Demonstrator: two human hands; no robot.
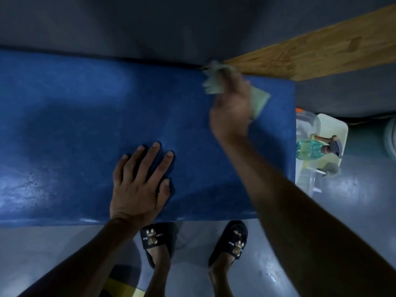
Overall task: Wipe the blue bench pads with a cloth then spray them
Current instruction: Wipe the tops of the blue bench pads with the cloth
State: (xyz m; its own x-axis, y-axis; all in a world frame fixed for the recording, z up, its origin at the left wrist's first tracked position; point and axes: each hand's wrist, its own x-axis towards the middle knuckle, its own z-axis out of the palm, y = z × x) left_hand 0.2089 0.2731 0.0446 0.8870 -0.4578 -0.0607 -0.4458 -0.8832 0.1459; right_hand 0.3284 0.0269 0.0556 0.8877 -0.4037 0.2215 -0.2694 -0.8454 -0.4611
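A blue bench pad [85,125] stretches across the view in front of me. My left hand [141,187] rests flat on its near part, fingers spread and straight. My right hand [231,108] grips a pale green cloth [214,82] at the pad's far right corner; the hand and cloth are blurred by motion. A corner of the cloth sticks out to the right of the hand. A green bottle [308,150] lies in a white tub to the right of the pad; its top is unclear.
A wooden plank [321,54] runs from the pad's far right corner up to the right. The white tub [340,129] with clear plastic items stands on the grey floor [353,211] beside the pad. My feet in dark slippers [154,239] stand at the pad's near edge.
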